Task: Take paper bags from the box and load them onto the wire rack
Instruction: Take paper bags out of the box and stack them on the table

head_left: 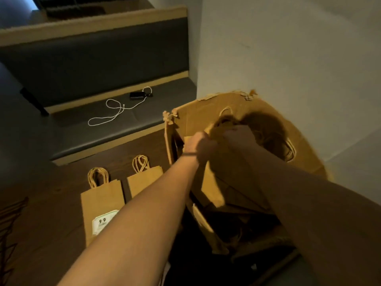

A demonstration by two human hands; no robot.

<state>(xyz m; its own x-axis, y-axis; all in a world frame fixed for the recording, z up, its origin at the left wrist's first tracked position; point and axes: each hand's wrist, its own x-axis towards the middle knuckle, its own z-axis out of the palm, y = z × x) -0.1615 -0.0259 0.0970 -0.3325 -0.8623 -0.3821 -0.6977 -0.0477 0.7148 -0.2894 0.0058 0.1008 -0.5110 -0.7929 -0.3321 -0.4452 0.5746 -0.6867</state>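
Note:
An open cardboard box stands against the white wall, its torn flaps up. Both my hands reach into it. My left hand grips the top edge of a brown paper bag standing in the box. Beside it my right hand holds the same bag's top near its twisted handles. Motion blur hides the fingers' details. Two flat stacks of paper bags lie on the dark table: one with a "99" label and one to its right.
A grey upholstered bench with wooden trim runs behind the table. On its seat lie a dark phone and a white cable. Part of a dark wire frame shows at the left edge.

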